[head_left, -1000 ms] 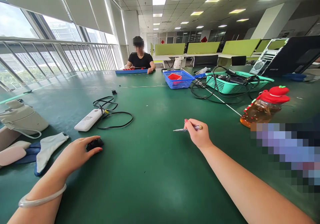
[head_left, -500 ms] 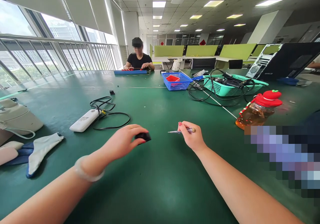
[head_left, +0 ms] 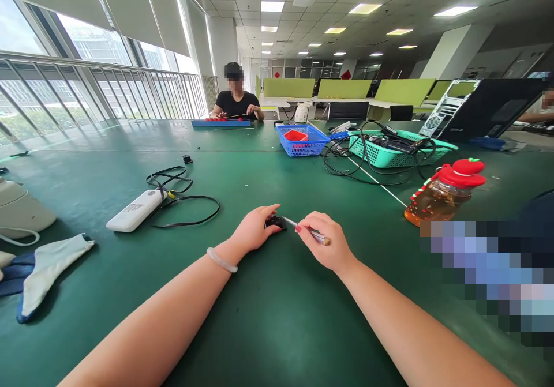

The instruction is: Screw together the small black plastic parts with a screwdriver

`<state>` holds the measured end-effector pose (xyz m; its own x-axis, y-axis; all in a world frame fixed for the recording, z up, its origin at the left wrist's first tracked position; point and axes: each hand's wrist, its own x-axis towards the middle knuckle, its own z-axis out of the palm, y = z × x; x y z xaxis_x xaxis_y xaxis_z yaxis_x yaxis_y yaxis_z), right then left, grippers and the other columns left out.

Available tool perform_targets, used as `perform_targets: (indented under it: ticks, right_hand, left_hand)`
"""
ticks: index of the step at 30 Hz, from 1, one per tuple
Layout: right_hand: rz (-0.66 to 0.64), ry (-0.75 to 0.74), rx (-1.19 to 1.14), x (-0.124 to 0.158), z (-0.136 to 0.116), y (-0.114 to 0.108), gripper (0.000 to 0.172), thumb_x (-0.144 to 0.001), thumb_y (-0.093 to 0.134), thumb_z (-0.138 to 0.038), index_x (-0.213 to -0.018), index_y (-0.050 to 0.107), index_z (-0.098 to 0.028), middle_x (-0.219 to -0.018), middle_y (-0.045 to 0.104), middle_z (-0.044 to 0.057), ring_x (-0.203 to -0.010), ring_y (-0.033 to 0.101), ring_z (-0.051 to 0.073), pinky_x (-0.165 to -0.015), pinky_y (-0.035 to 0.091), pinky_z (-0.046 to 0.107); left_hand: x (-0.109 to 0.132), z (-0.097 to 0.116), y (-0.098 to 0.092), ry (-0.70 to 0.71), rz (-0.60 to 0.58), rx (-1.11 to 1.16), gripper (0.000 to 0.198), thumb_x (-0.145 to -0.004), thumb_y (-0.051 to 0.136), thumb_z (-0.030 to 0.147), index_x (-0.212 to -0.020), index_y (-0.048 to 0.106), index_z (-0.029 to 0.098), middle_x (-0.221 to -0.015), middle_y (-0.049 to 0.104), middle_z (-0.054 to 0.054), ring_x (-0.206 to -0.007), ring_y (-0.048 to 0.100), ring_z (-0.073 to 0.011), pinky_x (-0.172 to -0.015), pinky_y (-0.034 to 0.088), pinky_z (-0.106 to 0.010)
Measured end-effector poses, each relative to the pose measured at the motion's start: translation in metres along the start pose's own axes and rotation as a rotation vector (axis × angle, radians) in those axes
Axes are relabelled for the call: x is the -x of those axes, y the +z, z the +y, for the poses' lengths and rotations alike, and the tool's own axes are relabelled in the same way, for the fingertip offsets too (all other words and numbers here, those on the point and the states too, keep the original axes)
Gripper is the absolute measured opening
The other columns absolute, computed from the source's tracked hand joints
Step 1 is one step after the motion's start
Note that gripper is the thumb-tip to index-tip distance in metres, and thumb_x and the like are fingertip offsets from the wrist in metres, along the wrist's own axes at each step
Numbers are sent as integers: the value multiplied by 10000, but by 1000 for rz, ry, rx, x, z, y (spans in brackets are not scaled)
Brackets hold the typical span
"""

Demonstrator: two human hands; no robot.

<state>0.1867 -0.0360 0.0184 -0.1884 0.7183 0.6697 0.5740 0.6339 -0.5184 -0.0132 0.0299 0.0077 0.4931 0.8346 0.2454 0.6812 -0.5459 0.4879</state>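
Note:
Between the thumb and fingers of my left hand (head_left: 252, 230) is a small black block-like part (head_left: 277, 222), held at the table top; its exact kind is too small to tell. My right hand (head_left: 328, 243) is closed around a slim screwdriver (head_left: 319, 237) with a clear handle and a thin metal shaft. The shaft points left, and its tip is at the black part's right side; whether it touches cannot be made out. A pale bangle (head_left: 221, 260) circles my left wrist.
On the left lie a white power bank (head_left: 136, 210) with a black cable, and a glove (head_left: 52, 266). Ahead stand a blue basket (head_left: 303, 145) and a green basket (head_left: 385, 157) of cables. A red-lidded bottle (head_left: 444, 194) stands right. Another person (head_left: 238, 101) sits opposite.
My left hand has moved right and slightly forward with the black part, bringing it to the screwdriver's tip. The screwdriver has tilted, its tip now higher than its handle end. The view has shifted slightly.

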Motion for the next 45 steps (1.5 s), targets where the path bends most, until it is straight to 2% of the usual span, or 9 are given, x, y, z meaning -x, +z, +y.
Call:
perform_targets:
  ticks: [5,12,18,25,31,35,38,42,45]
  right_hand:
    - [-101,-296,94,-1,-9,3,226,-909,517,-220,-697,592,-212,-647,606,-4,-628,513,139,-749,416,327]
    - [-213,-485,394,0,-14,9,227,-909,529,-220,-696,606,-202,-659,586,-7,-656,479,142,-842,378,337]
    - [-302,-512,482,2,-15,11,211,-892,549,-238,-694,613,-204,-692,604,5,-672,483,152,-908,347,371]
    - [-205,-481,427,-1,-12,5,238,-923,523,-225,-708,624,-202,-643,588,-9,-641,478,135,-902,361,358]
    - [-196,-455,389,-1,-11,3,221,-910,531,-209,-706,614,-203,-640,595,-15,-629,477,130,-918,365,365]
    - [-182,-367,310,-1,-8,2,222,-911,530,-216,-701,604,-208,-656,618,-11,-633,508,132,-894,380,365]
    - [-141,-206,160,-1,-3,2,210,-904,551,-255,-708,614,-212,-682,642,-5,-654,546,140,-847,399,356]
    - [-48,186,-116,-1,11,4,262,-878,579,-382,-689,645,-212,-663,636,8,-636,557,155,-672,427,310]
    - [29,497,-348,-1,22,6,383,-830,600,-543,-667,655,-201,-603,577,8,-576,524,148,-561,412,284]
  left_hand:
    - [1,-3,0,-38,-26,-23,431,-831,650,271,-1257,618,215,-1235,678,-64,-1155,604,-248,-1030,456,-366]
    - [0,-3,1,-20,-26,-26,416,-836,627,248,-1251,625,206,-1225,688,-54,-1145,606,-242,-1033,453,-367]
    - [1,-2,2,-31,-14,-30,438,-827,634,236,-1263,610,206,-1209,690,-67,-1116,623,-245,-1000,479,-371]
    - [2,-1,0,-59,-13,27,421,-799,671,243,-1214,617,205,-1122,713,-69,-1022,658,-238,-941,512,-370]
    - [1,-1,0,-34,-1,29,365,-802,658,248,-1165,636,221,-1098,716,-52,-996,658,-233,-925,513,-366]
    - [3,-1,0,-36,-6,24,363,-806,650,254,-1167,630,224,-1108,712,-51,-1008,648,-238,-922,508,-375]
    - [3,-2,1,-28,-9,34,348,-809,648,262,-1155,628,233,-1110,709,-44,-1013,644,-235,-924,502,-370]
    - [2,-2,1,-27,-15,38,327,-809,650,276,-1134,630,236,-1099,706,-41,-1005,640,-236,-904,505,-361]
    - [2,-2,0,-33,-27,34,330,-807,649,268,-1134,627,234,-1086,703,-41,-994,634,-240,-893,505,-366]
